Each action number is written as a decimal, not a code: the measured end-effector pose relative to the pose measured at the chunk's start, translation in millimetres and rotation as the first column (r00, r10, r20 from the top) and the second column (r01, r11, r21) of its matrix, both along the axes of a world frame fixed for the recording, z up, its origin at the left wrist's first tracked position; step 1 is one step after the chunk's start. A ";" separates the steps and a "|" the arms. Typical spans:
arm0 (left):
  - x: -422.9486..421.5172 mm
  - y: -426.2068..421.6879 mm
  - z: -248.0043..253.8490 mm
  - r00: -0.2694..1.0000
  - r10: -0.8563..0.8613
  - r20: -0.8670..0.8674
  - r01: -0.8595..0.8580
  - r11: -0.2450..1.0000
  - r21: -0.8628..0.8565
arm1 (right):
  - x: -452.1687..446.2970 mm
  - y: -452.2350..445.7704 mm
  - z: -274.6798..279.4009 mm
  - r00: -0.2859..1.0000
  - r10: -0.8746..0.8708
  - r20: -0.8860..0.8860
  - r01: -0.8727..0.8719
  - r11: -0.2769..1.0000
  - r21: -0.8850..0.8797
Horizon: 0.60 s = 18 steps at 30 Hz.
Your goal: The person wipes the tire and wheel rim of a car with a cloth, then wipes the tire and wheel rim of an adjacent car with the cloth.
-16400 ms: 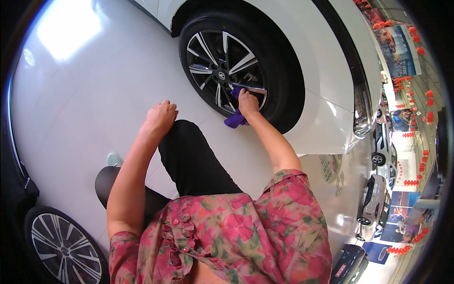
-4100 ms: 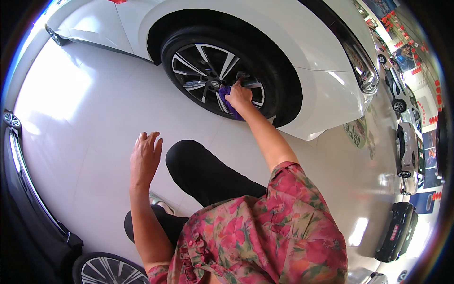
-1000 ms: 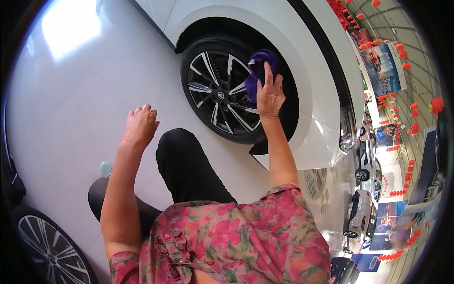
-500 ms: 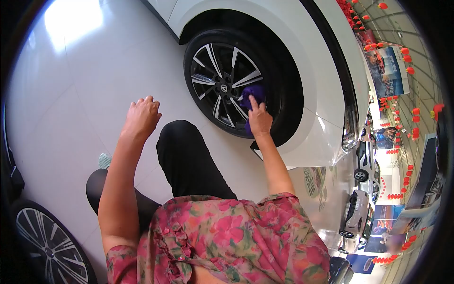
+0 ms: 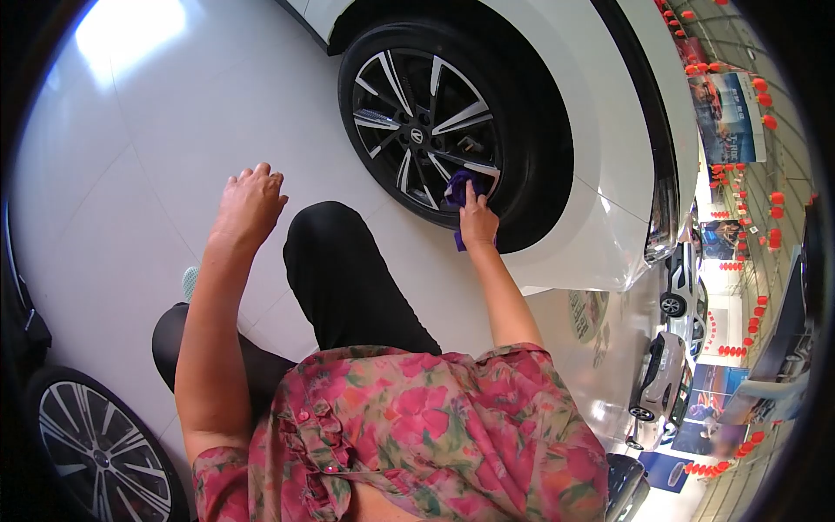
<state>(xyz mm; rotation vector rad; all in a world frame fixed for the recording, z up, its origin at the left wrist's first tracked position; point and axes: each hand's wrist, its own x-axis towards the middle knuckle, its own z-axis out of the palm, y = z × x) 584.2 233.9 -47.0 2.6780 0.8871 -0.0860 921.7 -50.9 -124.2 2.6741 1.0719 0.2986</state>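
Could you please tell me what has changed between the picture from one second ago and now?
The right hand has moved the purple cloth from the upper right of the wheel down to its lower right, as pictured. The cloth stayed in that hand. The left hand stayed off the wheel, beside the knee.

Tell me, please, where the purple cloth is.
Right of centre in the head view, the purple cloth is in the right hand, low on the white car's wheel.
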 end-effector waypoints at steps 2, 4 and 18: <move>1.0 -0.3 0.3 1.000 0.010 -0.001 -0.010 1.000 0.010 | 6.2 12.3 -6.6 0.999 0.033 -0.026 -0.032 0.999 0.025; -0.7 -1.3 -1.3 1.000 0.013 -0.008 -0.012 1.000 0.013 | 8.9 26.0 -13.5 0.997 0.042 -0.064 -0.037 0.996 0.083; 0.5 -0.3 7.0 0.999 0.036 0.003 -0.036 0.999 -0.017 | -1.3 2.8 3.8 0.991 0.045 -0.128 -0.050 0.998 -0.035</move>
